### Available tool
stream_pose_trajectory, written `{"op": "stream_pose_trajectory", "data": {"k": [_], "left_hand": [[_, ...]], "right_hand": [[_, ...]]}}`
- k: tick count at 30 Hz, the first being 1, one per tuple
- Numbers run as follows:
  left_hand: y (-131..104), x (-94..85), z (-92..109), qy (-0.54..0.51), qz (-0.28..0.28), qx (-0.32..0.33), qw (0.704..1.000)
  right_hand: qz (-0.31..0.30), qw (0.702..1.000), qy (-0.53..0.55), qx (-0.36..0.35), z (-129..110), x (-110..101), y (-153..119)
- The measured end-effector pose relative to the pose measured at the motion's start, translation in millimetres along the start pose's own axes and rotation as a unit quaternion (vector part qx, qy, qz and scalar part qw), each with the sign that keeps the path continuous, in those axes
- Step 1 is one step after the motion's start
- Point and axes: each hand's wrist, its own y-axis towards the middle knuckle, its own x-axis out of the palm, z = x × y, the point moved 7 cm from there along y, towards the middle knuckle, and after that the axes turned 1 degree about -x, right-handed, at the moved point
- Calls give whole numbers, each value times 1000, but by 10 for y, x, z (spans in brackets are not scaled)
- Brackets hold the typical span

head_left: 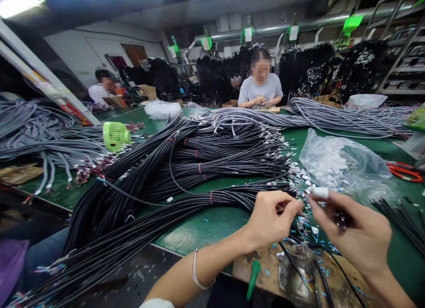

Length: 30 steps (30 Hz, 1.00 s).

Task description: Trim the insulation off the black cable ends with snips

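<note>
My left hand [270,217] is closed in a pinch on what looks like the end of a black cable, just above the table. Facing it, my right hand [358,230] has its fingertips close together beside small wire ends, and a white wrap [320,192] covers one finger. Something dark shows within the right palm, too blurred to name. Loose black cables [320,277] with coloured wire ends lie below the hands on a worn wooden board [245,270]. Left of my hands runs a tied bundle of black cables [186,206], held by a red band.
More black bundles [232,166] and grey cables [262,117] cover the green table [192,230]. A clear plastic bag [345,159] with white scraps lies right, near orange-handled scissors [405,170]. A green fan [116,136] stands left. Across the table sits a person [260,88].
</note>
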Motion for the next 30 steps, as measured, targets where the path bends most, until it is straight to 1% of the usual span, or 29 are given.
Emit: {"op": "stream_pose_trajectory", "data": {"k": [1,2,3,4,5,6,7,8,9,11,13,14,15,16,18,21,25,30], "left_hand": [[-6,-5,-6,10,14,-1,1000],[-11,-9,-12,17,26,-1,1000],[-15,-12,-18,22,36,0,999],[-17,-17,-24,21,45,0,999],[-17,-24,-31,15,53,-2,999],[-14,-32,-38,4,59,-4,998],[-9,-41,-43,-11,62,-7,998],[-4,-52,-46,-27,65,-10,997],[0,-62,-46,-44,65,-13,997],[5,-77,-32,-67,62,-12,996],[2,-92,-9,-73,62,-3,995],[-2,-98,2,-73,63,3,995],[-7,-102,12,-74,65,10,995],[-11,-106,21,-76,68,16,995],[-15,-105,30,-82,70,26,994],[-15,-101,42,-73,70,34,994],[-30,-98,75,-47,68,48,995],[-57,-99,87,-44,78,49,995]], "right_hand": [[-12,996,-39,-84,-108,2,-26],[-31,984,-61,-166,-208,18,-69],[-48,970,-67,-231,-285,35,-120],[-63,957,-64,-276,-338,49,-166],[-72,949,-60,-300,-367,61,-200],[-77,947,-55,-306,-380,73,-221],[-75,950,-50,-299,-381,82,-232],[-63,958,-50,-275,-365,83,-230],[-41,969,-56,-236,-333,74,-217],[26,989,-84,-116,-214,17,-183],[76,993,-85,-3,-99,-43,-168],[84,994,-68,34,-62,-53,-158],[85,994,-44,53,-47,-53,-142],[81,995,-22,60,-47,-49,-123],[69,996,5,51,-76,-36,-84],[68,997,6,33,-118,-39,-62],[74,997,4,27,-138,-49,-72],[73,997,2,19,-161,-43,-95]]}}
